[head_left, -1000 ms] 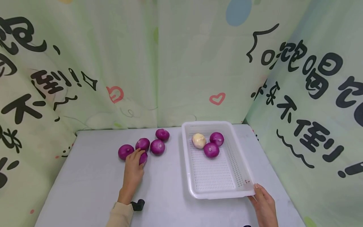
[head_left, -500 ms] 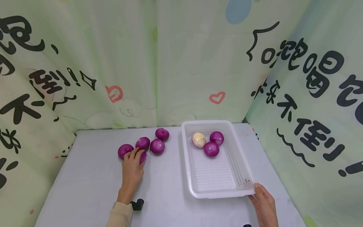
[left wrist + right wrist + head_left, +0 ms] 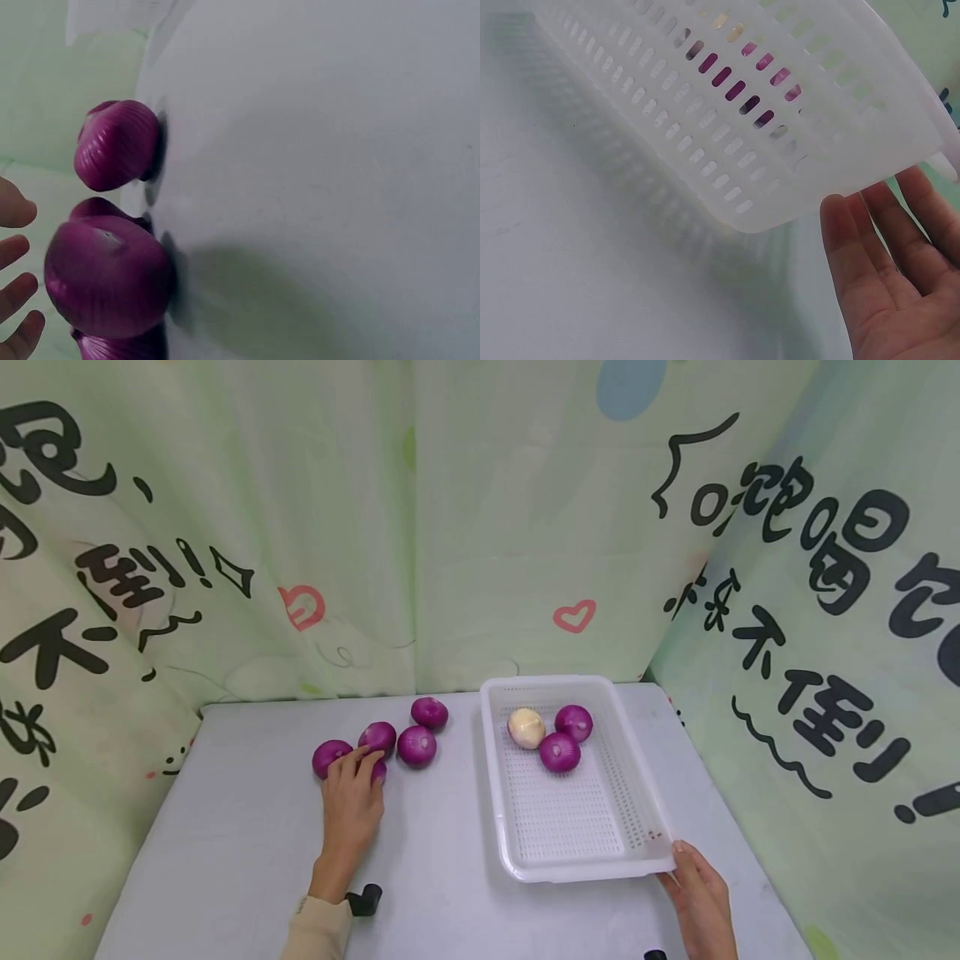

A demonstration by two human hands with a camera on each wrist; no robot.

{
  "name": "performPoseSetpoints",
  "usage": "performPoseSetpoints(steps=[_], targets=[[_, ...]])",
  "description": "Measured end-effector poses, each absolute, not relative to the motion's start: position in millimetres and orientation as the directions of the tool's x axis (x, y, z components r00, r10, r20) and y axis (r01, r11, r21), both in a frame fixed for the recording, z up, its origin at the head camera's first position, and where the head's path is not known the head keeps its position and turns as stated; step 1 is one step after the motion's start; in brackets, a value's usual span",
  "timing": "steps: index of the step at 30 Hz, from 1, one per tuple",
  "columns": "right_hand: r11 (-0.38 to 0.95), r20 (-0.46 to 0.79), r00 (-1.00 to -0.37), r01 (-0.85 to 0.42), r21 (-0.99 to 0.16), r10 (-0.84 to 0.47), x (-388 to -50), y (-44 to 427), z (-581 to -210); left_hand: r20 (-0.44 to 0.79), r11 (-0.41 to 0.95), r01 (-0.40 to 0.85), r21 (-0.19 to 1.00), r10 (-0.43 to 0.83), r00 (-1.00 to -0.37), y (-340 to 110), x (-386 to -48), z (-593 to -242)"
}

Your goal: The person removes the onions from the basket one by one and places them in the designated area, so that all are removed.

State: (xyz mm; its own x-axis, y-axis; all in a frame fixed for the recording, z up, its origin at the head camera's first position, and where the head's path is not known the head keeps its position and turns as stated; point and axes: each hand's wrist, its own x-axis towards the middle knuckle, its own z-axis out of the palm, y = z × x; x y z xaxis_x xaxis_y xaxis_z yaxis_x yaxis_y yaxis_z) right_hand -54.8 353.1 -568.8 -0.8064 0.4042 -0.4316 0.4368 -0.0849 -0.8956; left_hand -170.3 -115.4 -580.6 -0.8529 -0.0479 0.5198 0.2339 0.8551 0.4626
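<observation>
Several purple onions lie at the table's left. My left hand (image 3: 351, 802) reaches over the nearest onion (image 3: 378, 772), partly hiding it in the head view. The left wrist view shows the fingertips (image 3: 21, 289) spread at the left edge, apart from a large onion (image 3: 109, 277). A white perforated plastic basket (image 3: 508, 827) stands to the right, holding two purple onions (image 3: 559, 752) and a pale, peeled-looking onion (image 3: 527, 728). My right hand (image 3: 699, 893) holds the basket's near right corner by its rim, seen close up in the right wrist view.
Another purple onion (image 3: 430, 713) lies near the table's back edge, beside a round onion (image 3: 417, 747). The white table (image 3: 442, 877) meets a pale green printed curtain (image 3: 487, 527) at the back and sides. A black fitting (image 3: 364, 900) shows at my left wrist.
My left hand stays over the nearest onion, its fingers shifting only slightly. The right hand and basket keep their places; the view has tilted a little.
</observation>
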Motion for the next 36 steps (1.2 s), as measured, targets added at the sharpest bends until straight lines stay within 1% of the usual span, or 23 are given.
performPoseSetpoints(steps=[3, 5, 11, 15, 22, 29, 33, 36], targets=[[-0.090, -0.428, -0.805, 0.432, -0.898, 0.410, -54.9, 352.5, -568.1, 0.550, 0.844, 0.269, 0.464, -0.037, -0.835, -109.0, -169.2, -575.5], [-0.092, -0.427, -0.802, 0.430, -0.898, 0.418, -54.8, 352.3, -567.7, 0.549, 0.832, 0.289, 0.473, -0.023, -0.835, -103.7, -167.9, -572.9], [-0.088, -0.421, -0.810, 0.424, -0.901, 0.408, -54.3, 352.6, -568.0, 0.477, 0.801, 0.308, 0.514, 0.031, -0.878, -86.2, -164.6, -567.5], [-0.084, -0.417, -0.812, 0.421, -0.903, 0.408, -54.1, 352.2, -567.8, 0.449, 0.792, 0.324, 0.518, 0.071, -0.891, -73.4, -166.3, -561.9], [-0.088, -0.414, -0.811, 0.417, -0.905, 0.413, -53.7, 351.0, -566.9, 0.471, 0.741, 0.437, 0.510, 0.184, -0.862, -48.6, -173.7, -549.0], [-0.096, -0.417, -0.805, 0.418, -0.903, 0.422, -53.9, 351.1, -566.3, 0.364, 0.705, 0.456, 0.543, 0.292, -0.885, -22.6, -185.7, -532.4], [-0.092, -0.415, -0.811, 0.416, -0.905, 0.412, -54.5, 351.9, -567.1, 0.326, 0.695, 0.478, 0.537, 0.352, -0.877, -8.7, -195.2, -523.5], [-0.091, -0.416, -0.811, 0.417, -0.904, 0.412, -54.5, 352.9, -567.7, 0.299, 0.702, 0.500, 0.508, 0.400, -0.866, 1.6, -203.4, -518.7]])
